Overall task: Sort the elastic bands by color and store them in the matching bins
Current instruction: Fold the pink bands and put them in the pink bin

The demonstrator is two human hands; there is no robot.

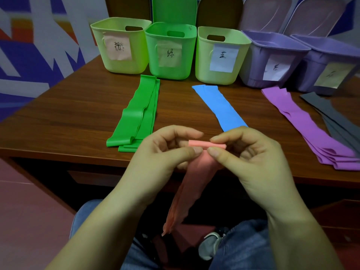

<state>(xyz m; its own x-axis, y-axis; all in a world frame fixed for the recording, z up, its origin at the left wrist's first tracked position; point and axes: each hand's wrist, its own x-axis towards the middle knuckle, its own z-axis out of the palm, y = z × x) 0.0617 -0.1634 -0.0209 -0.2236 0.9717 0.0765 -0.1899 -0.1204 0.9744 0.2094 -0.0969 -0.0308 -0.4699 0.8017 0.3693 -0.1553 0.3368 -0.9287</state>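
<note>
Pink band [196, 168]: rolled end pinched by left hand [165, 151] and right hand [247, 152] over worktop [58, 117] edge; unbinned; green [136, 115], blue [220, 108], purple [303, 125], grey [335, 117] bands sorted before bins [169, 51], apparently unstored

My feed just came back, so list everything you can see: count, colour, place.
bins: five in a row at the table's back edge; two pale green, one green, two purple; each with a paper label
lids: one green, two lilac, upright behind the bins
green bands: several, stacked before the green bin
blue bands: stacked before the third bin
purple bands: several, right side
grey bands: far right
table: one, brown wood
pink band: one, top end rolled, the rest hanging below the table edge
left hand: pinches the roll
right hand: pinches the roll
</note>
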